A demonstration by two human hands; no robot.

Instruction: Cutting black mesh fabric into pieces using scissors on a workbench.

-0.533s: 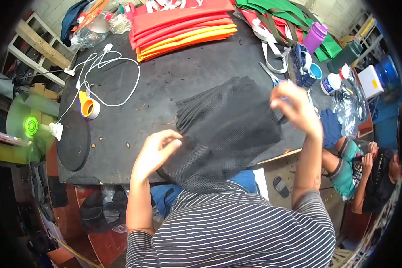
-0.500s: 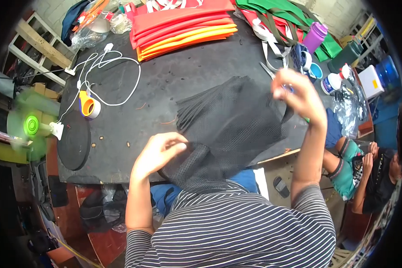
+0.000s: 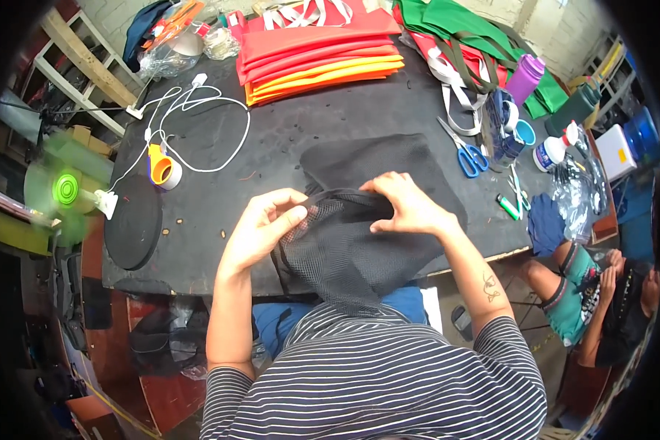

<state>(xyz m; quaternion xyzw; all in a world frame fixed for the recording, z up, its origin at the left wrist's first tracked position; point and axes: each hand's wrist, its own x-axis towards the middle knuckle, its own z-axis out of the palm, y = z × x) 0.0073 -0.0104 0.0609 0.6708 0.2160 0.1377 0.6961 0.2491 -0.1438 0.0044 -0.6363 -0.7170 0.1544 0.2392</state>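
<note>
Where the desk meets the person's lap, a black mesh bag lies half on the top, half hanging over the near edge.

- Left hand: at 9 o'clock of the bag, fingers pinched on the mesh at its dark rim.
- Right hand: at the bag's centre, toward 12 o'clock, fingers curled and gripping the same rim; the two hands sit near each other, the rim stretched between them.
- Scissors, blue-handled: 2 o'clock of the bag, flat on the desk, apart from it.
- Folded cloth stack, red over orange: 12 o'clock, far edge.
- White cable and orange tape roll: 10 o'clock.
- Purple bottle: 1 o'clock.
- Green fan: 9 o'clock, off the desk edge.
- Second person: seated at 4 o'clock, beyond the desk corner.
</note>
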